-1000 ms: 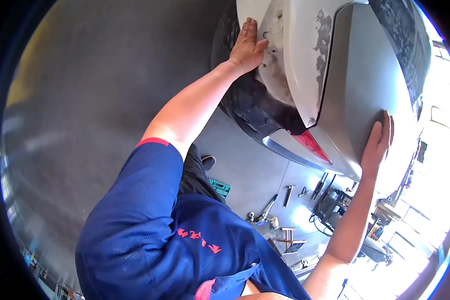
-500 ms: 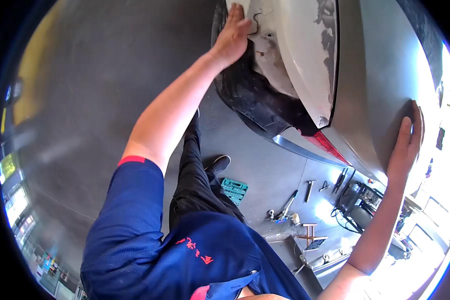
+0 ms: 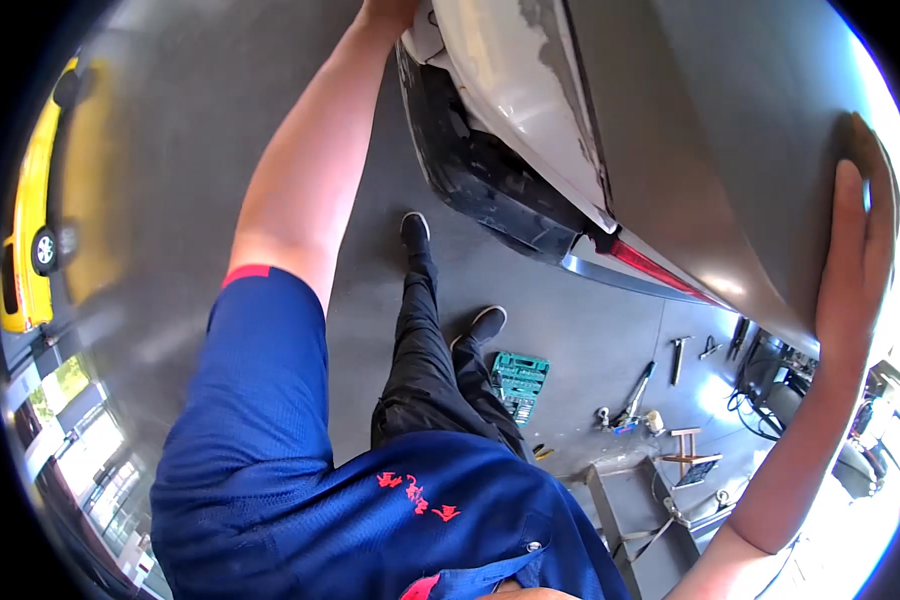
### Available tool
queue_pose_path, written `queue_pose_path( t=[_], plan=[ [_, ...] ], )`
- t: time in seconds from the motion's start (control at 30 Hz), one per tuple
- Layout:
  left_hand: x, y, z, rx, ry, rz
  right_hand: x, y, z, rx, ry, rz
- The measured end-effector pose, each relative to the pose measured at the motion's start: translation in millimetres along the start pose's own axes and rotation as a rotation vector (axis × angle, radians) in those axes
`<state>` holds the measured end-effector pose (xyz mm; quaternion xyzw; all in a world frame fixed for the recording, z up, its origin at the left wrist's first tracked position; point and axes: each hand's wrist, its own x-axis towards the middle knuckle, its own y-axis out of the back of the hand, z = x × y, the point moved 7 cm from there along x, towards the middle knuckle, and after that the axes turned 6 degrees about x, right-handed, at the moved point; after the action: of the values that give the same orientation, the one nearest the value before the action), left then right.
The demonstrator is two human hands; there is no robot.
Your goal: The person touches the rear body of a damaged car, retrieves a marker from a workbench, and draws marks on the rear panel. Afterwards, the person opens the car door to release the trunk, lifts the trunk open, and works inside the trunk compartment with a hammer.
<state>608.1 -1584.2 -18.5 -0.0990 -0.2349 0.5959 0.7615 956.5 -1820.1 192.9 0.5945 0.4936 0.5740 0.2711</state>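
My right hand (image 3: 863, 215) lies along the grey car body panel (image 3: 710, 140), fingers stretched out and pressed flat to its far edge. At the top edge of the view, my left hand (image 3: 388, 12) is by the car's pale, unpainted-looking corner; only the part near the wrist shows, and its fingers are out of sight. Between the hands is a whitish panel (image 3: 505, 75) with patchy grey paint along its edge. Below it curves the scuffed black bumper part (image 3: 460, 165). A narrow red lamp (image 3: 645, 262) sits at the panel's lower corner.
On the grey floor lie a teal tool case (image 3: 520, 378), a hammer (image 3: 679, 360) and a long-handled tool (image 3: 638, 395). A small wooden stool (image 3: 682, 446) and a metal frame (image 3: 630, 500) stand near my right side. A yellow car (image 3: 35, 215) is far left.
My view has shifted, so the car sits further up and left. My left hand has gone mostly past the top edge. My right hand stays flat on the grey panel, further along it.
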Motion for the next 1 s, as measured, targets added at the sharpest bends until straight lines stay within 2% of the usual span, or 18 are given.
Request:
queue_pose_path(
  t=[0.13,0.2,0.27,0.3,0.33,0.4,0.47,0.53,0.6,0.7,0.8,0.83,0.97,1.0],
  plan=[
    [-66.4,-20.3,-10.7,-0.044,0.01,0.059,-4.4,-0.1,5.2,-0.014,-0.046,0.06],
    [-85.6,22.2,-41.4,0.059,-0.055,-0.028,-7.3,-1.6,8.3,-0.021,-0.111,0.042],
    [-112.0,28.3,-34.9,1.289,-0.166,0.123,-9.2,-4.6,9.0,-0.018,-0.134,0.048],
    [-121.8,25.9,-42.0,0.94,-0.03,0.181,-10.6,-4.4,10.4,-0.021,-0.154,0.048],
    [-129.2,23.8,-45.6,0.934,-0.029,0.175,-11.6,-3.8,9.8,-0.028,-0.159,0.047],
    [-147.8,10.8,-39.8,1.442,-0.321,0.115,-13.0,-4.3,10.8,0.007,-0.201,0.042],
    [-162.3,-15.2,-29.9,1.382,-0.266,0.169,-11.3,-4.4,13.2,0.02,-0.203,0.027],
    [-171.1,-20.7,-36.8,1.255,-0.092,0.157,-11.7,-6.8,13.9,0.036,-0.2,0.009],
    [-179.4,-16.2,-43.8,1.218,-0.088,0.204,-13.6,-3.5,15.7,-0.001,-0.256,0.045],
    [-192.3,-44.0,-27.3,0.809,-0.145,0.267,-11.6,-3.8,12.8,0.005,-0.172,0.066],
    [-195.1,-39.4,-30.3,0.82,-0.136,0.287,-3.8,-0.8,3.8,-0.058,-0.069,0.062],
    [-193.9,-37.5,-28.6,1.06,-0.146,0.277,-2.7,-0.8,0.5,-0.073,-0.018,0.055],
    [-147.4,-25.3,-7.4,1.012,-0.089,0.341,-0.7,-1.9,0.2,-0.042,0.014,-0.008],
    [-124.1,-24.2,-9.2,0.653,-0.015,0.274,0.3,-2.0,0.5,-0.031,0.031,-0.003]
  ],
)
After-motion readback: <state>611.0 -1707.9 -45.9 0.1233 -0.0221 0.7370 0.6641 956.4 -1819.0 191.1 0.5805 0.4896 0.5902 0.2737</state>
